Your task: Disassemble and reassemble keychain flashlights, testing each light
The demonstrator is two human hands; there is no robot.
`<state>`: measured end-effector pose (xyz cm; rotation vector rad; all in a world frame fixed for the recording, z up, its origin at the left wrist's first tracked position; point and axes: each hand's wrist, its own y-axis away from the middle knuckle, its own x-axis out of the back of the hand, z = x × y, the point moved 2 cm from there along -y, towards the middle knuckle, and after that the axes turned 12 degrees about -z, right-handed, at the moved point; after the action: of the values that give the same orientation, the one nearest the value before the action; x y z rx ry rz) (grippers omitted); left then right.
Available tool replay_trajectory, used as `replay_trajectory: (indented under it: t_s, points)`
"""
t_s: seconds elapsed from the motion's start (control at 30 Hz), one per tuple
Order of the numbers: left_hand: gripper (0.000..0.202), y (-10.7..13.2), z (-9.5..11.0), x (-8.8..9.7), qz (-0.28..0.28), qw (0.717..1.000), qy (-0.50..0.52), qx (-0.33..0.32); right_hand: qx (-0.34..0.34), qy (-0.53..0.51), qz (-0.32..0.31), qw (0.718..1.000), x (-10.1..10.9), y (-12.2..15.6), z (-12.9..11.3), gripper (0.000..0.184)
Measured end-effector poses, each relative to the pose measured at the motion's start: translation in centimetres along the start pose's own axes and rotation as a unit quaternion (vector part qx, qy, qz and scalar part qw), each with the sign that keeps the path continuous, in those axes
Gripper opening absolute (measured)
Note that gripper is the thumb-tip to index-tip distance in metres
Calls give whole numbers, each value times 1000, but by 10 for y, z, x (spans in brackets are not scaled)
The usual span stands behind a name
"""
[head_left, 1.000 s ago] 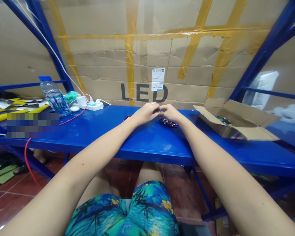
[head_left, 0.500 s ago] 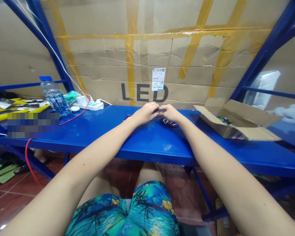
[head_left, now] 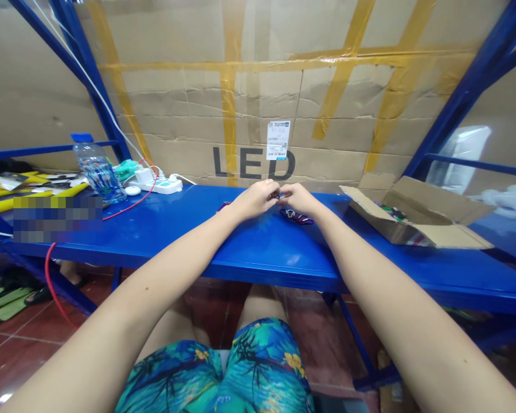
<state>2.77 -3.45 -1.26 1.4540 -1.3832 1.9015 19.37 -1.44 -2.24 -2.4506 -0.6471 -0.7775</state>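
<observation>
Two hands — my left hand and right hand — pinch one small dark part together above the glossy blue metal shelf; red-and-silver clips just beside.

Small dark piece is sitting pinched between the fingertips of the left hand and right hand, just above the blue shelf surface; it's too small and too covered to tell its shape. A little cluster of red and silvery clip-like parts is lying flat on the shelf just under and beside the right hand, and a bit of another reddish piece is peeking out by the left wrist.
</observation>
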Motion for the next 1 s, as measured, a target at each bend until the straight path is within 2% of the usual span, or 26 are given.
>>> replay_trajectory:
  t_s: [0.3, 0.6, 0.83, 1.0]
  points:
    - [17, 2, 0, -1, 19, 999, -37, 9, -2, -69, 22, 997, -1, -2, 4, 16]
    - [29, 2, 5, -2, -7, 995, -88, 35, -12, -70, 37, 997, 1, -2, 3, 15]
    - [15, -1, 11, -3, -17, 995, -66, 71, -17, -25, 29, 999, -2, -2, -2, 12]
    - [10, 1, 4, 6, 23, 994, 12, 109, -22, -54, 47, 997, -2, -3, -1, 10]
